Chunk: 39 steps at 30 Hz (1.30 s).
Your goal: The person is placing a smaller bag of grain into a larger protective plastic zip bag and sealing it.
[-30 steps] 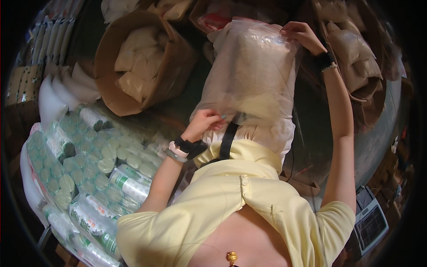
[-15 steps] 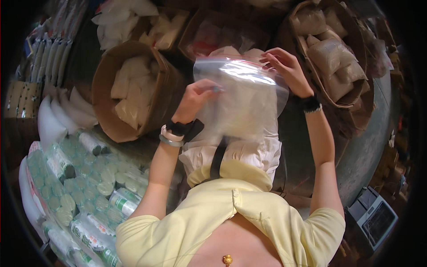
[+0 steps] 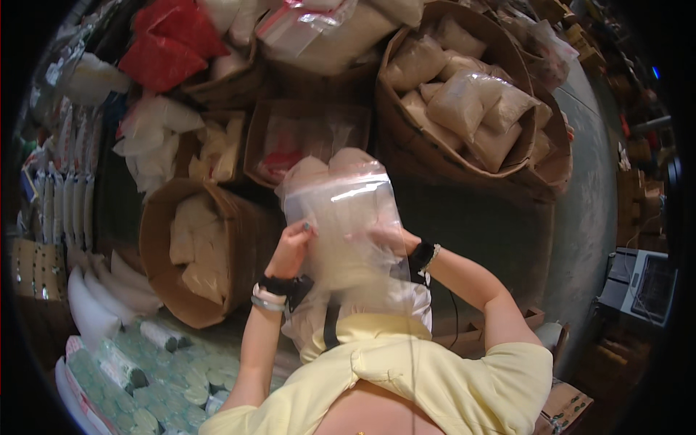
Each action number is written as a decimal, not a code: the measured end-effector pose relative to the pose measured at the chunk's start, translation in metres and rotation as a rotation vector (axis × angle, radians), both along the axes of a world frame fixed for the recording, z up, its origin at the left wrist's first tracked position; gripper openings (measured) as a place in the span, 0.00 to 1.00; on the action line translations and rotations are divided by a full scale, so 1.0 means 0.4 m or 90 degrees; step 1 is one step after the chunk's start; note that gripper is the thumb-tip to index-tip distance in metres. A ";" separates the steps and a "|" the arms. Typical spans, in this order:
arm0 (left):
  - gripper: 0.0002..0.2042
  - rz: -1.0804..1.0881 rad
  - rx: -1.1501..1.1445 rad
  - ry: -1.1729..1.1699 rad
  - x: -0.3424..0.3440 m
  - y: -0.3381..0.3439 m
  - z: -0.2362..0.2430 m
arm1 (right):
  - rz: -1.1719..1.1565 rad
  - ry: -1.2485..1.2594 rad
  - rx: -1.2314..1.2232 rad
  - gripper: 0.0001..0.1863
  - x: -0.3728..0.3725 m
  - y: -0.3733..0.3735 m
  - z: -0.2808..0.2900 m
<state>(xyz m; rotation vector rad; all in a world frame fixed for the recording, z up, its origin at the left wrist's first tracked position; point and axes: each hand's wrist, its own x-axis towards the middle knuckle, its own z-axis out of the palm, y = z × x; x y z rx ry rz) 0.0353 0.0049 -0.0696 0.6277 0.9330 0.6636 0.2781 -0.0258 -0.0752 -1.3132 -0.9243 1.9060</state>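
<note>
A clear plastic zip bag (image 3: 341,212) lies over my thighs, its shiny closure strip across the far end near my knees. Something pale shows through its near part, too blurred to name. My left hand (image 3: 291,245) is closed on the bag's left edge, thumb and fingers pinched together. At the right edge my right hand (image 3: 390,236) grips the bag. Its fingers are partly veiled by the plastic and smeared.
Left of my legs stands a round cardboard drum (image 3: 233,239) of pale filled bags. An open carton (image 3: 254,156) stands beyond my knees. Far right is a large cardboard bin (image 3: 395,134) with clear filled bags. Green-wrapped packs (image 3: 167,370) lie low left; a red bag (image 3: 170,43) is far left.
My view has shifted, so the far bins show more fully. My right hand has come down from the closure end to the bag's right side. My left hand now grips its left edge.
</note>
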 end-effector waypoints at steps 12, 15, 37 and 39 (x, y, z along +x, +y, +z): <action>0.10 -0.169 0.309 -0.322 0.419 0.412 0.365 | -0.406 -0.076 0.334 0.20 0.400 0.096 0.192; 0.09 -0.111 0.452 -0.190 0.444 0.428 0.417 | -0.738 -0.157 0.478 0.10 0.561 0.199 0.166; 0.16 0.390 -0.025 0.613 -0.834 -0.056 -0.482 | -0.118 -0.226 0.092 0.15 0.155 0.211 0.159; 0.17 0.349 -0.070 0.805 -1.000 -0.092 -0.623 | -0.090 -0.271 0.092 0.18 0.214 0.215 0.112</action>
